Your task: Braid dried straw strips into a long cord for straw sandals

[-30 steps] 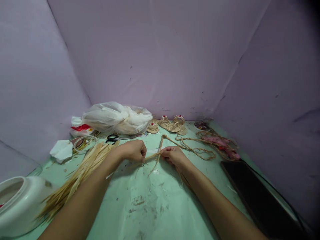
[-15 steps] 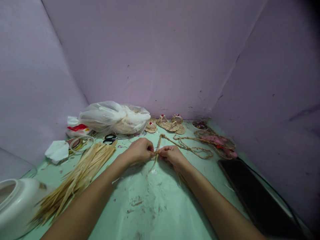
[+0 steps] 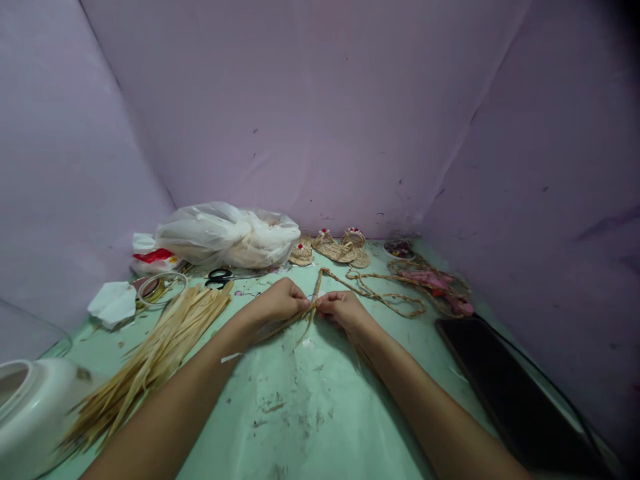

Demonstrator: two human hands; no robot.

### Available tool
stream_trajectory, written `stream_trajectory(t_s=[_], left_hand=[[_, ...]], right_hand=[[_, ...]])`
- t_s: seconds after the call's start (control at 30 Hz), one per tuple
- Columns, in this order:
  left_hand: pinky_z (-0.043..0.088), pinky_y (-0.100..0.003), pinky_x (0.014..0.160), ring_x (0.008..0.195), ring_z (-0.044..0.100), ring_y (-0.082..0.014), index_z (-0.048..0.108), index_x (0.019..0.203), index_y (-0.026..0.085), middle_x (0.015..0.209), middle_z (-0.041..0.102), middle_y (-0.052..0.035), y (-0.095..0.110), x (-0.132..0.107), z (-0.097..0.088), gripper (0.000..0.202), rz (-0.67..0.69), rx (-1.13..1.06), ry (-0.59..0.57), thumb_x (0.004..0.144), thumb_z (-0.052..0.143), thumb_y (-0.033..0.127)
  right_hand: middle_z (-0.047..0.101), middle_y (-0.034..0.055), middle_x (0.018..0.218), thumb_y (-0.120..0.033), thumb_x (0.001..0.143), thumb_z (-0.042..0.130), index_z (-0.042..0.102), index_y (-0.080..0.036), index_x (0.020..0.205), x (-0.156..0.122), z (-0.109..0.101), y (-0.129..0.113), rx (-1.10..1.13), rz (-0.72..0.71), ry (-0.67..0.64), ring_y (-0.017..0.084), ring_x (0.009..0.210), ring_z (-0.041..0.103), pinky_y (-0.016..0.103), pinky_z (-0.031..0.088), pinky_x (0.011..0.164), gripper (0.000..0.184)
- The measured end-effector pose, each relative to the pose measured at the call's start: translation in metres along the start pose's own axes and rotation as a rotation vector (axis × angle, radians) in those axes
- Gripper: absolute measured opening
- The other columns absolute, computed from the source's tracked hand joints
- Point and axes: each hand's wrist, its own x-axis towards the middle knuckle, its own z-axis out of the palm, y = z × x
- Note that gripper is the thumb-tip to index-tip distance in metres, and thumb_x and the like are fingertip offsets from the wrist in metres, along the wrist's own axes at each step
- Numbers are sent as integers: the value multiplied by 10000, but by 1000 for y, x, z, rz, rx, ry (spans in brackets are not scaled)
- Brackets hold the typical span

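A braided cord of tan plant fibre runs up from between my hands, bends over and trails away to the right in loose loops. My left hand is closed, thumb and finger pinching fibre strands at the near end of the braid. Opposite it, my right hand pinches strands at the same spot. Loose strand ends hang below the fingertips, and longer strands pass under both hands. Beside my left forearm lies a bundle of flat dry fibre strips.
Scissors, a tape roll and a knotted plastic bag lie at back left. Small woven slippers sit by the rear wall. A white jar stands at left; a dark flat slab and cable at right.
My left hand has shifted slightly right and turned, its fingertips now closer to the braid. Strands show beneath its wrist. My right hand has barely moved.
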Motion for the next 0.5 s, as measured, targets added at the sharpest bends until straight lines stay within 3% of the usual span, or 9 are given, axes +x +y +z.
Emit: stream_trajectory(t_s=[0.17,0.37,0.5], left_hand=[[149,-213,412,409,203,-48,430,461,147,413,262,56,-2,4,7,257,-26,-50,13,631,496,328],[221,-211,425,402,298,-63,497,478,134,407,366,39,-1,3,4,206,-9,-88,-89,611,489,291],[166,-210,412,407,223,-50,545,521,120,417,303,54,1,2,12,153,-68,-94,50,579,494,252]], right_hand=[[477,-35,391,-94,533,508,549,-124,500,0,1,0,21,-8,10,39,347,286,200,154,377,60],[478,-32,390,-99,543,503,556,-122,500,1,1,1,21,-22,2,39,341,281,206,159,373,72],[480,-31,390,-105,539,505,543,-127,491,2,1,2,21,-26,12,40,349,290,202,162,378,65]])
